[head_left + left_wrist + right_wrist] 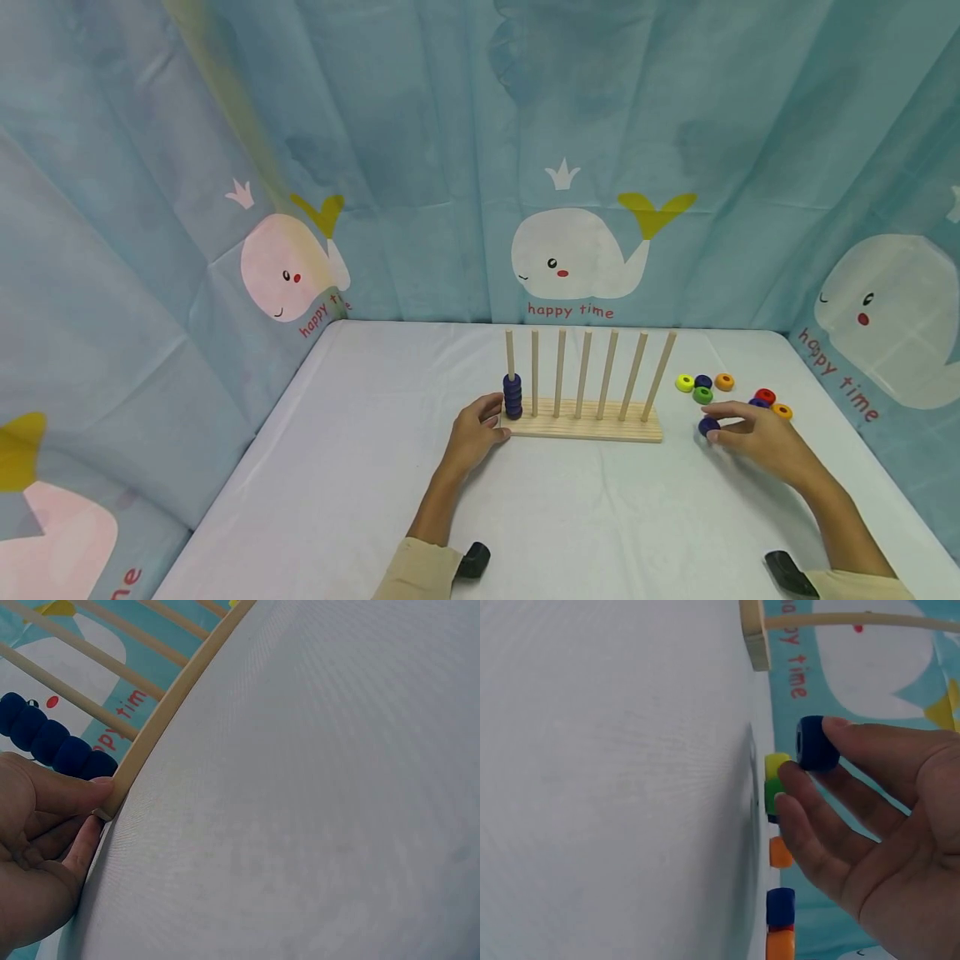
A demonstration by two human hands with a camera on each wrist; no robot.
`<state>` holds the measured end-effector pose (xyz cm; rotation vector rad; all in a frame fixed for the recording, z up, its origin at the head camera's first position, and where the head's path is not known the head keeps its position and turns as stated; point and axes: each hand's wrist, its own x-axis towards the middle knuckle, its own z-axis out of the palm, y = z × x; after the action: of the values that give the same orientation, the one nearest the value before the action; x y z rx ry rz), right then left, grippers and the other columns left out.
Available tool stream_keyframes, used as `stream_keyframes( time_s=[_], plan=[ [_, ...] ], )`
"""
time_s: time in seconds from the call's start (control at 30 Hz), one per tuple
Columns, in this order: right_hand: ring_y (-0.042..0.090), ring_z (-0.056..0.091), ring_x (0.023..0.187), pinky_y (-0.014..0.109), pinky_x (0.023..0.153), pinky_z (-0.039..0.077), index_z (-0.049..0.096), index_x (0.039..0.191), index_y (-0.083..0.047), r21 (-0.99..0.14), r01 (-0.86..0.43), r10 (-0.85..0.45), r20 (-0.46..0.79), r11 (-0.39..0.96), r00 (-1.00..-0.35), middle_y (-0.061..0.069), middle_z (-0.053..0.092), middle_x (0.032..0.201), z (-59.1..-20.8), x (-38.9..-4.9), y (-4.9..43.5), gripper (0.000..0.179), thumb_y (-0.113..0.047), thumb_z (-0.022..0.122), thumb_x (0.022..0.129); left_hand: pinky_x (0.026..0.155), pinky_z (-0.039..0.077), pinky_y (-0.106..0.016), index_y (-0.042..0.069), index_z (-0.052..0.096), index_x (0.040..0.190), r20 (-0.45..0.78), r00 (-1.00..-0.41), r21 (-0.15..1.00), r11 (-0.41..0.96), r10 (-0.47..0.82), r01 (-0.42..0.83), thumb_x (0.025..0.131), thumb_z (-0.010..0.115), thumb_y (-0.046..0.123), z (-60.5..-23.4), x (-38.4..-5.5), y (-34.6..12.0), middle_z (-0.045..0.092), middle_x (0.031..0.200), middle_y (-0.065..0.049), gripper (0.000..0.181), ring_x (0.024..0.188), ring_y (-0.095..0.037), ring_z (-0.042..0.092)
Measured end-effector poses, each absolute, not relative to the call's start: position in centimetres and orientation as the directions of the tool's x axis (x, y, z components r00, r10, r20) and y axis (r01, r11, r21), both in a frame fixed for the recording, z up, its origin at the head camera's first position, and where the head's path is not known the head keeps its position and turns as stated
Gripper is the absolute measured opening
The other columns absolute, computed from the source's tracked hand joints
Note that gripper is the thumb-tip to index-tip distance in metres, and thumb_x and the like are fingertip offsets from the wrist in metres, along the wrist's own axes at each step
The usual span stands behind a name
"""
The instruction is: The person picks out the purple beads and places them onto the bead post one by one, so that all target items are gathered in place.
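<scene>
My right hand (pixel 768 443) pinches a dark blue bead (pixel 817 744) between thumb and fingers, held just above the white table. In the right wrist view the bead's hole faces left. My left hand (pixel 471 435) grips the left end of a wooden peg rack (pixel 585 428), thumb at the front edge. In the left wrist view, the thumb and a finger pinch the corner of its base (pixel 154 727). Several dark blue beads (pixel 512 397) are stacked on the leftmost peg, whose top stays bare. The other pegs carry no beads.
Right of the rack lie loose beads: yellow (pixel 684 382), green (pixel 702 395), blue (pixel 702 382) and orange (pixel 723 382). Near my right hand are a red bead (pixel 765 396), a partly hidden blue one and another orange bead (pixel 782 412). A whale-print curtain (pixel 420 250) surrounds the table.
</scene>
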<state>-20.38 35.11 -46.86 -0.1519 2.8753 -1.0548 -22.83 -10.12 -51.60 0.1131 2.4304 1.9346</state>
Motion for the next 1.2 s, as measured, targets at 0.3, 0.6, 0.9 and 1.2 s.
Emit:
stream_keyframes(
  time_s=[0.3, 0.6, 0.9, 1.2],
  plan=[
    [0.048, 0.068, 0.11, 0.043, 0.078, 0.069, 0.07, 0.133, 0.001, -0.622, -0.148, -0.103, 0.108, 0.769, -0.989, 0.032, 0.063, 0.135, -45.7, -19.8, 34.2, 0.043, -0.027, 0.075, 0.1, 0.118, 0.051, -0.038, 0.0, 0.06, 0.146, 0.016, -0.998, 0.974, 0.226, 0.065, 0.031, 0.085, 0.074, -0.012, -51.7, -22.8, -10.1, 0.062, 0.146, -0.023, 0.063, 0.14, -0.037, 0.057],
    [0.022, 0.068, 0.097, 0.012, 0.068, 0.056, 0.067, 0.138, -0.003, -0.604, -0.225, -0.074, 0.263, 0.764, -0.962, 0.026, 0.068, 0.128, -44.1, -19.4, 33.5, 0.044, -0.027, 0.073, 0.102, 0.118, 0.051, -0.039, 0.0, 0.059, 0.146, 0.016, -0.998, 0.975, 0.222, 0.068, 0.031, 0.086, 0.075, -0.011, -51.7, -22.8, -10.2, 0.061, 0.147, -0.023, 0.063, 0.141, -0.038, 0.057],
    [-0.02, 0.051, 0.09, 0.0, 0.072, 0.05, 0.067, 0.138, -0.002, -0.628, -0.265, -0.03, 0.359, 0.732, -0.933, 0.023, 0.069, 0.125, -42.0, -18.9, 32.4, 0.044, -0.027, 0.073, 0.102, 0.118, 0.051, -0.038, 0.001, 0.059, 0.146, 0.016, -0.998, 0.973, 0.227, 0.068, 0.031, 0.086, 0.074, -0.011, -51.6, -22.8, -10.2, 0.061, 0.147, -0.023, 0.063, 0.141, -0.037, 0.057],
    [-0.019, 0.054, 0.093, -0.004, 0.078, 0.047, 0.068, 0.138, -0.003, -0.646, -0.296, 0.008, 0.424, 0.704, -0.906, 0.01, 0.067, 0.122, -41.0, -18.5, 31.9, 0.041, -0.024, 0.072, 0.103, 0.119, 0.05, -0.039, 0.001, 0.06, 0.146, 0.016, -0.997, 0.975, 0.219, 0.075, 0.032, 0.085, 0.074, -0.012, -51.6, -22.7, -10.1, 0.061, 0.147, -0.023, 0.064, 0.141, -0.037, 0.057]
  ],
)
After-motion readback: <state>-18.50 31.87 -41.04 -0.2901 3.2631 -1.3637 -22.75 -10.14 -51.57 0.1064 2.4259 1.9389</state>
